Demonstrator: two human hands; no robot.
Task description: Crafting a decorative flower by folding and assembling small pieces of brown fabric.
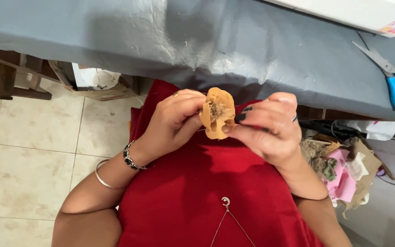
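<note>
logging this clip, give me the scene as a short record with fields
left hand: pinches the tan fabric flower from its left side
right hand: grips the flower's right edge, dark nail polish
flower centre: tuft of frayed fibre
lap: red fabric
table: grey cloth cover
on table: blue-handled scissors
beside right arm: pile of pink and brown scraps

A flower-shaped piece (217,113) is sitting at frame centre between both hands, below the worktop (206,41); scissors (392,77) are lying on it, upper right.
</note>
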